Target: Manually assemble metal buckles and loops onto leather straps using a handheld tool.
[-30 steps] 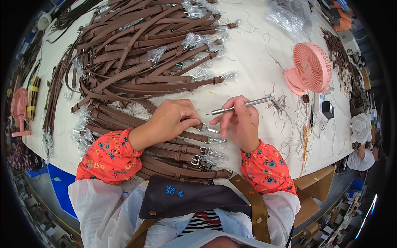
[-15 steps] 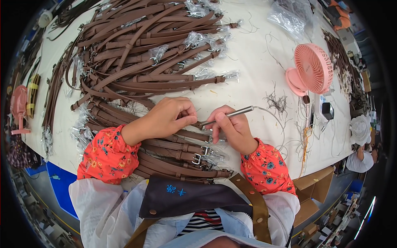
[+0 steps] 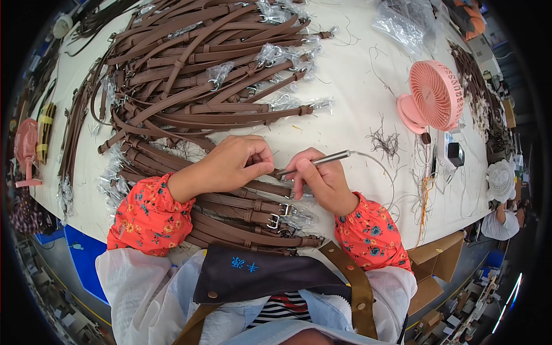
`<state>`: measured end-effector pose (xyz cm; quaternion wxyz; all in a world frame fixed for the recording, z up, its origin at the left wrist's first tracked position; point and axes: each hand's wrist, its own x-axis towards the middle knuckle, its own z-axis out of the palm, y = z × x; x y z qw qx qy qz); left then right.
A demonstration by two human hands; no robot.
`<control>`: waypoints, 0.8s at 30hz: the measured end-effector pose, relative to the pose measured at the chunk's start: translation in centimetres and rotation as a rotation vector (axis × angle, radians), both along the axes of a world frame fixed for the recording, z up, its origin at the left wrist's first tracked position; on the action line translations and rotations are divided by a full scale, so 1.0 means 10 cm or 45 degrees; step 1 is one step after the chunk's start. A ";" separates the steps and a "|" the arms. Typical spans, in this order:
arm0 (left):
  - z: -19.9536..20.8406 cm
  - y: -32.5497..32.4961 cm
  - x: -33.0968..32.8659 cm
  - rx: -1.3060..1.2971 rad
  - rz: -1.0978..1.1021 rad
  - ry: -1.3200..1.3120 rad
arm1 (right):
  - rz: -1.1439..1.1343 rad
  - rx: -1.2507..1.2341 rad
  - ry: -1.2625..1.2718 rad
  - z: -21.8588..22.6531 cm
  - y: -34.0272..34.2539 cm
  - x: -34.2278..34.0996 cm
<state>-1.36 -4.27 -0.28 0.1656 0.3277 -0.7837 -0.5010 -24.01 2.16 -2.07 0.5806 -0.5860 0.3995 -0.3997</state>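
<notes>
My left hand (image 3: 230, 164) is closed in a pinch on a brown strap (image 3: 280, 174), whose end shows just beyond the thumb. In my right hand (image 3: 322, 181) is a slim silver pen-shaped tool (image 3: 328, 158) with a thin cord at its back end. Its tip points left and meets the strap end; whether they touch I cannot tell. Below my hands lie several more brown straps (image 3: 241, 215) side by side, with silver buckles (image 3: 275, 220) at their right ends. Clear plastic wrap (image 3: 299, 218) covers some of the hardware.
A large heap of brown straps (image 3: 190, 69) covers the far left of the white table (image 3: 339, 103). To the right stand a pink fan (image 3: 431, 95) and a tangle of dark threads (image 3: 384, 141). Clear plastic bags (image 3: 405, 26) lie at the back; a cardboard box (image 3: 437, 261) sits below the right edge.
The tool in my right hand has tilted slightly, its back end a little higher and farther left. My left hand has stayed in place.
</notes>
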 end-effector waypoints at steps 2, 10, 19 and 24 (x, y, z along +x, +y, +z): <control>0.01 -0.02 -0.01 -0.006 -0.015 -0.011 | 0.005 -0.018 0.007 -0.02 0.00 -0.02; 0.01 -0.05 0.05 -0.008 -0.060 -0.038 | -0.028 0.043 -0.028 0.02 0.01 -0.01; -0.04 -0.08 0.07 -0.122 -0.136 0.035 | -0.070 0.016 -0.057 0.01 -0.01 0.00; -0.04 -0.07 0.08 -0.119 -0.145 0.010 | -0.071 0.027 -0.047 0.02 0.00 0.01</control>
